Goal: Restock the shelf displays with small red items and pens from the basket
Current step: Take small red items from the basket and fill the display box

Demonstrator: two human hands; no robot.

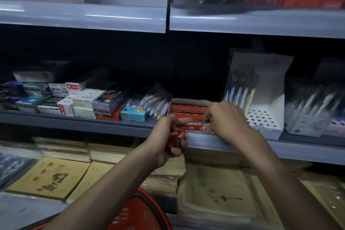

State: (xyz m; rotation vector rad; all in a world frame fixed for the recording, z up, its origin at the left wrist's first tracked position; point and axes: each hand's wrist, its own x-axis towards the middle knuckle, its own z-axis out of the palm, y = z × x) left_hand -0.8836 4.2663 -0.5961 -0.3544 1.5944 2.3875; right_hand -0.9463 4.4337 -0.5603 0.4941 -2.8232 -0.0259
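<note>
Hands at a stationery shelf, seen from my head camera looking down. My left hand is clamped around a small bundle of red box-shaped items, held just in front of the grey metal shelf edge. My right hand reaches over the open red cardboard display tray, fingers curled downward with the tips pressed close together on the front row of red items already inside; I cannot tell whether they pinch 1 item or only push it flat. The red plastic basket sits low, below my forearms. I judge the step in hand to be filling this tray with red items. Next, the right hand should free a gap in the front row, then take 1 piece from the left bundle and seat it upright. Pens stand in a white cardboard holder just right.
</note>
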